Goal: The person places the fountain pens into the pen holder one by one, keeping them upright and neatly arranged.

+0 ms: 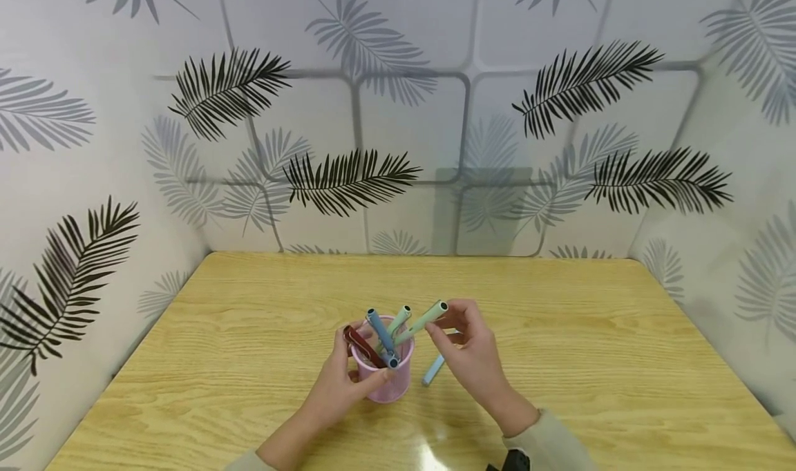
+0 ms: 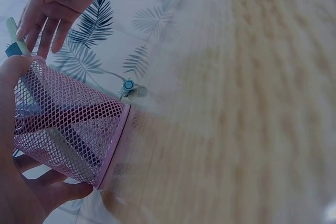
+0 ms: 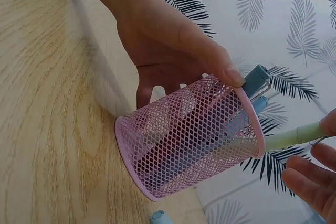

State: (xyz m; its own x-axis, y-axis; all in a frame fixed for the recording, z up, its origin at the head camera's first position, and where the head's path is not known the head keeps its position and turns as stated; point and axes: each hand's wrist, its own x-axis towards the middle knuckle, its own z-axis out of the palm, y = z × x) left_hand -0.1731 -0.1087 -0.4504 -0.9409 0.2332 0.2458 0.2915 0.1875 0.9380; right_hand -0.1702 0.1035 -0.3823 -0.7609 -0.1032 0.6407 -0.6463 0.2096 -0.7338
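Note:
My left hand (image 1: 338,382) grips a pink mesh pen holder (image 1: 393,388) around its side, thumb near the rim. Between the thumb and fingers of my right hand (image 1: 475,357) is the upper end of a light green pen (image 1: 429,317); its lower end is inside the holder, as the right wrist view shows. A dark red pen (image 1: 365,347), a blue pen (image 1: 379,327), another blue pen (image 1: 392,362) and a second green pen (image 1: 401,315) lean in the holder. On the table under my right hand lies a light blue pen (image 1: 433,371), partly hidden by the fingers.
The wood-grain table (image 1: 249,305) runs back to a wall (image 1: 410,215) with a leaf pattern, and similar panels stand at both sides. A small black object (image 1: 515,460) shows by the right sleeve at the bottom edge.

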